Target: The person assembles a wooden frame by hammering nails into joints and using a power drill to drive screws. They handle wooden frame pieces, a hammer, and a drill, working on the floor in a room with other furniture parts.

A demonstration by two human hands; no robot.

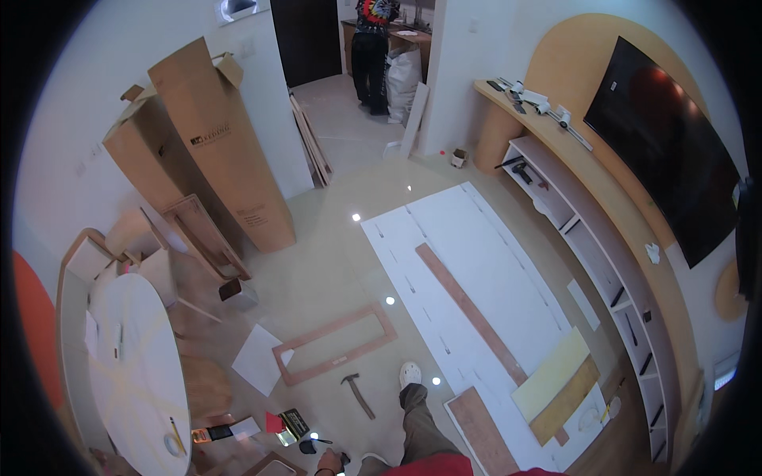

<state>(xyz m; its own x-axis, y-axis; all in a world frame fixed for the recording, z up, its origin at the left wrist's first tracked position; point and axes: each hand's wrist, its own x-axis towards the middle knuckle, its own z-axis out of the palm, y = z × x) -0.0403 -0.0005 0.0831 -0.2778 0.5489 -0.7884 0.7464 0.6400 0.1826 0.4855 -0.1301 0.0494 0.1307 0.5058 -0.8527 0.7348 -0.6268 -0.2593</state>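
Note:
My left hand (329,460) is low in the view, with a dark band at the wrist. Its fingers look curled round a dark object, too small to make out. Just beside it on the floor lies a black item (308,447), next to a dark box (294,425) and a red piece (275,422). A claw hammer (362,397) rests on the tiles ahead, left of my shoe (409,375). Beyond the hammer is a flat reddish-brown rectangular frame (333,343), partly over a white sheet (258,358). My right hand is out of view.
A large white panel (468,238) lies to the right, bearing a brown strip (468,309) and yellowish boards (556,377). Beyond it stands a long low cabinet (595,254) under a television (667,151). Tall cartons (226,151) and a white table (135,373) stand left; a person (371,55) stands far back.

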